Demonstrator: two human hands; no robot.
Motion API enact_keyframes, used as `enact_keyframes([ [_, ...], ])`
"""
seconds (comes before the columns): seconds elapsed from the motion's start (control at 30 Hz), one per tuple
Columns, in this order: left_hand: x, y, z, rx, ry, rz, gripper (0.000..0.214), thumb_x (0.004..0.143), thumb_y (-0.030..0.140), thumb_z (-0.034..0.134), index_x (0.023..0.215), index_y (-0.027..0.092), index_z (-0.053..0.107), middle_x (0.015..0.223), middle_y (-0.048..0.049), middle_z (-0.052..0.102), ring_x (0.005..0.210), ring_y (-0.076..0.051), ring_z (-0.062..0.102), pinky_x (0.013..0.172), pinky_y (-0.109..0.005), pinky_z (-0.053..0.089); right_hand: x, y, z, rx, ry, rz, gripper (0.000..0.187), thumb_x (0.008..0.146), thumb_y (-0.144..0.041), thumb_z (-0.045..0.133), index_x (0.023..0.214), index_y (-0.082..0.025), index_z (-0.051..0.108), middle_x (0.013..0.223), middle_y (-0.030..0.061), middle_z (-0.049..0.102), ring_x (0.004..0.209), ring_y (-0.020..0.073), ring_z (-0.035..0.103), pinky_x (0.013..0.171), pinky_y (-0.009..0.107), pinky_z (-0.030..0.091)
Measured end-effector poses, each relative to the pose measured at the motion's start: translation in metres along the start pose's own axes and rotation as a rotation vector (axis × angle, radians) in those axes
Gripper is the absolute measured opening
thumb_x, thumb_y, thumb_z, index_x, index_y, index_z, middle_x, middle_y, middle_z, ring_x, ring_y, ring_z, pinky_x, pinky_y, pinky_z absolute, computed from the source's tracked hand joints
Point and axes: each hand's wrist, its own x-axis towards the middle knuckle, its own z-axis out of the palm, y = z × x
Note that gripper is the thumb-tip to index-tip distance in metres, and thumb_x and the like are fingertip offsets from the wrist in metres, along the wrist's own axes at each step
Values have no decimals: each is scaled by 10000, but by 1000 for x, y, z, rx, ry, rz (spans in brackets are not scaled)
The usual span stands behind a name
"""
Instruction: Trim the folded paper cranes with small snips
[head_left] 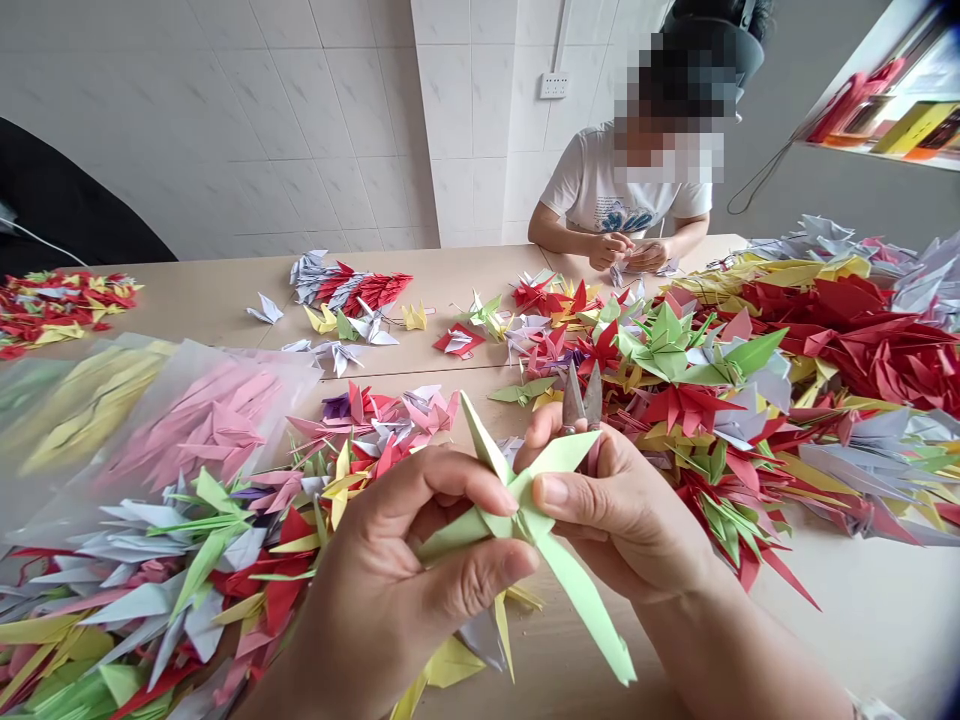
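Observation:
I hold a light green folded paper crane [541, 520] between both hands above the wooden table [877, 610]. My left hand [397, 590] pinches its body with thumb and fingers. My right hand [615, 500] pinches a wing with the thumb and also keeps small grey scissors [583, 398] in its fingers, blades pointing up. Piles of coloured paper cranes lie on both sides of my hands.
A heap of red, green, grey and yellow cranes [787, 400] fills the right side. Clear bags of pink and yellow cranes [187, 420] lie at left. Across the table a person in a white shirt [622, 185] folds paper with both hands.

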Motion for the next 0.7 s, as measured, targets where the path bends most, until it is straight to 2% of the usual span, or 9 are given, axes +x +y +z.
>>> enact_keyframes([
  [0.13, 1, 2, 0, 46, -8, 9, 135, 866, 255, 763, 925, 339, 675, 769, 46, 603, 641, -106, 550, 575, -170, 477, -3, 1, 0, -102, 16, -28, 213, 721, -183, 873, 858, -219, 714, 663, -40, 682, 533, 94, 603, 490, 190, 496],
  [0.3, 1, 4, 1, 181, 18, 107, 88, 917, 279, 706, 930, 357, 667, 763, 65, 608, 559, -70, 498, 494, -141, 399, -8, 1, -1, -216, -12, -43, 183, 779, -194, 844, 903, -236, 714, 727, -24, 716, 604, 122, 664, 577, 241, 577],
  [0.5, 2, 5, 1, 235, 6, 100, 107, 914, 264, 709, 931, 362, 670, 795, 75, 644, 587, -73, 565, 508, -147, 427, -14, -1, 0, -207, -3, -61, 237, 770, -125, 845, 923, -279, 746, 826, -53, 699, 658, 83, 671, 598, 181, 587],
  [0.7, 0, 9, 1, 232, -17, 120, 129, 922, 222, 695, 925, 348, 669, 817, 80, 646, 638, -65, 614, 581, -113, 500, -14, -5, 5, -233, 24, -57, 242, 736, -146, 871, 904, -270, 749, 800, -35, 695, 637, 100, 632, 578, 212, 577],
])
